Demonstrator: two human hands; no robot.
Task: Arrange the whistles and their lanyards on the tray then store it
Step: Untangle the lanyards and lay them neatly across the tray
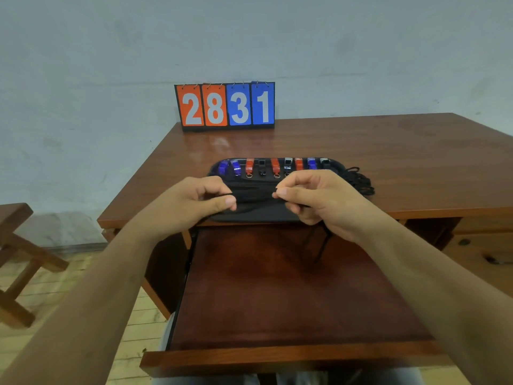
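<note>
A black tray (263,215) lies at the desk's front edge. Along its far side stands a row of several whistles (274,165) in blue, red and black. My left hand (191,202) and my right hand (313,200) hover over the tray's near half, each pinching one end of a black lanyard (252,197) stretched between them. A strand of black cord hangs down below my right hand. A loose heap of black lanyards (359,179) rests on the desk just right of the tray.
A pulled-out wooden drawer shelf (277,287) extends toward me under the desk (388,162). A flip scoreboard (225,107) reading 28 31 stands at the desk's back edge. A wooden stool (19,259) stands at the left on the plank floor.
</note>
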